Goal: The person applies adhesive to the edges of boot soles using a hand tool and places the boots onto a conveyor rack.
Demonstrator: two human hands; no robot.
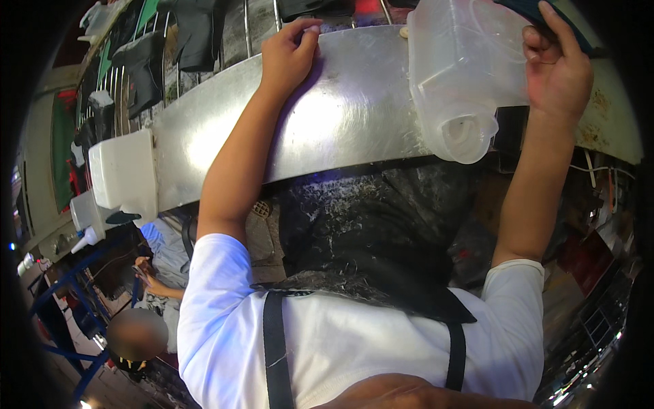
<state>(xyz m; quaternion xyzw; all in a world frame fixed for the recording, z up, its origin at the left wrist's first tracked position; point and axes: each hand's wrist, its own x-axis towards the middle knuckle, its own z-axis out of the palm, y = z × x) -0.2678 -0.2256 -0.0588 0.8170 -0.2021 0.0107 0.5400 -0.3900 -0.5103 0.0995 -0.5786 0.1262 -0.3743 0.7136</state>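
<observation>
My left hand rests at the far edge of a shiny metal work surface, its fingers curled towards the rack; whether anything is between them is hidden. On the right, my right hand is raised beside a large translucent plastic container, its fingers bent against a dark teal piece, which looks like fabric. Part of that piece lies behind the fingers. The container stands at the right part of the metal surface, with a round spout-like opening towards me.
Black glove-like or garment-like pieces lie over metal rods beyond the surface. A white plastic container stands at its left end, a bottle with a nozzle beyond. Another person is at the lower left, holding a phone-like object.
</observation>
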